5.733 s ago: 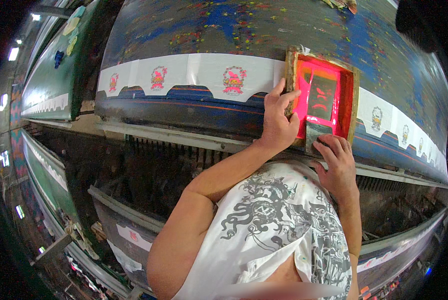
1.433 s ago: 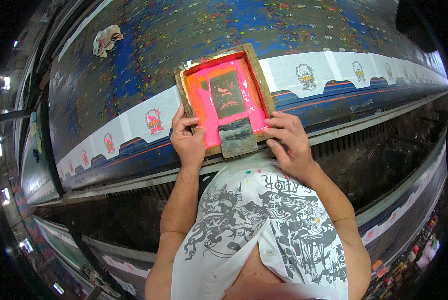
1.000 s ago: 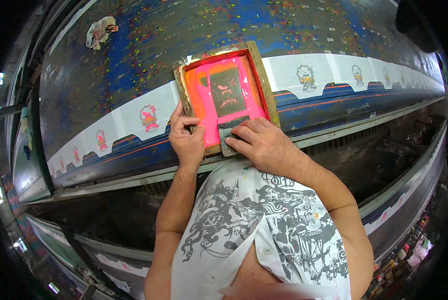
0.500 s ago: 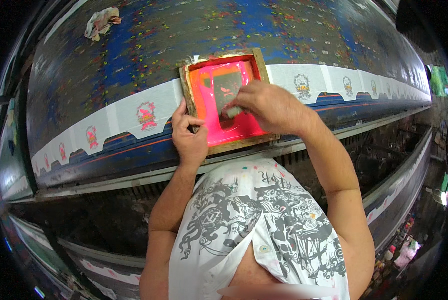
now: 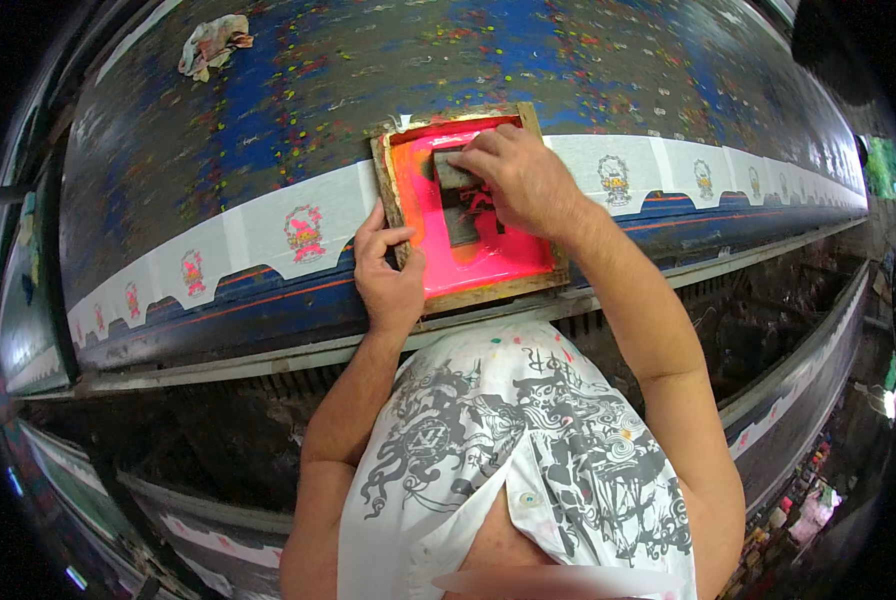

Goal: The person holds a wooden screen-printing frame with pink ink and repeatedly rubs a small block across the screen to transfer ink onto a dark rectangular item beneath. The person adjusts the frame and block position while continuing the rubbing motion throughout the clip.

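Note:
A wooden screen printing frame (image 5: 494,288) lies over a row of white fabric pieces, its mesh smeared with bright pink ink (image 5: 498,262) and some orange along the left side. My left hand (image 5: 389,272) is closed on the frame's left side, thumb and fingers at the wooden edge. Inside the frame, toward the far side, my right hand (image 5: 524,182) grips a squeegee (image 5: 455,170); my fingers cover part of it. A darker rectangular patch of mesh with a pink design (image 5: 476,215) shows just below the squeegee.
The long table (image 5: 368,60) is speckled with paint and striped blue. Left of the frame, fabric pieces (image 5: 305,238) bear crests with pink; to the right, fabric pieces (image 5: 615,182) show crests without pink. A crumpled rag (image 5: 215,47) lies far left. A metal rail (image 5: 238,370) runs along the near edge.
My right hand has moved the squeegee from the near part of the screen to its far part. My left hand keeps its hold on the frame. The whole view has shifted slightly.

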The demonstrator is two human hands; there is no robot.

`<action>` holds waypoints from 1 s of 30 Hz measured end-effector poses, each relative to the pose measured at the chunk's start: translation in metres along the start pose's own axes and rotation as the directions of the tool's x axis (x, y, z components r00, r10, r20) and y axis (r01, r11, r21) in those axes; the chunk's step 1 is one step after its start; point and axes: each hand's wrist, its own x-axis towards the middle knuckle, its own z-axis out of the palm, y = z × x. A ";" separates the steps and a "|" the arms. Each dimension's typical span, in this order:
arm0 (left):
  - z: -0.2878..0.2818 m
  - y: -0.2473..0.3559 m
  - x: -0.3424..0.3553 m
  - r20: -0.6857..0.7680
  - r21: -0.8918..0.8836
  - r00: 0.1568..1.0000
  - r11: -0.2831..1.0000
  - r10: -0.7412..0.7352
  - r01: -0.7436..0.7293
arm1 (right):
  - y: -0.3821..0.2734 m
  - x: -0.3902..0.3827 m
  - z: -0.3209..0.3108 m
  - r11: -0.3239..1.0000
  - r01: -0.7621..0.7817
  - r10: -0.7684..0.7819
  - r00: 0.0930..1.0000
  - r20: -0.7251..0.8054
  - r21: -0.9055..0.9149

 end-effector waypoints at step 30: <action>-0.004 -0.004 0.011 0.055 -0.029 0.999 1.000 0.004 -0.002 | -0.021 -0.010 0.001 0.999 -0.005 0.010 0.995 -0.103 0.046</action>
